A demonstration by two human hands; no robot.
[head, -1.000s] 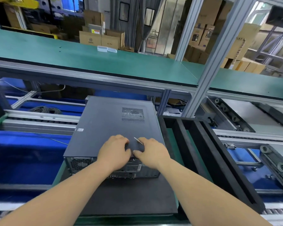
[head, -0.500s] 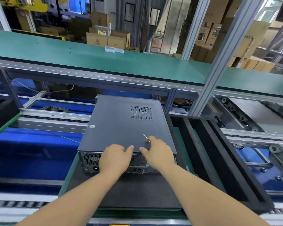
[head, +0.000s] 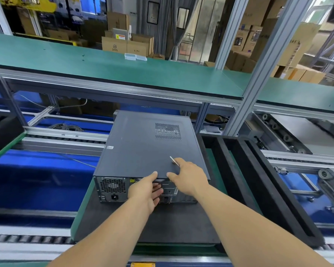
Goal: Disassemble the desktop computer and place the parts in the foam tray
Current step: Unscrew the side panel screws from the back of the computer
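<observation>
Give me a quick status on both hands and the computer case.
Left hand fingers at the computer case rear edge. Right hand holds thin metal tool. Case closed, foam tray beside it.

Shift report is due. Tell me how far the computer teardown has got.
Barely started. Done: nothing visible; the foam tray holds no parts. In hand: both hands sit at the rear edge of the computer, side panel on; the left hand touches the back, the right hand holds a thin metal tool. Left: opening the case, removing every part.
</observation>
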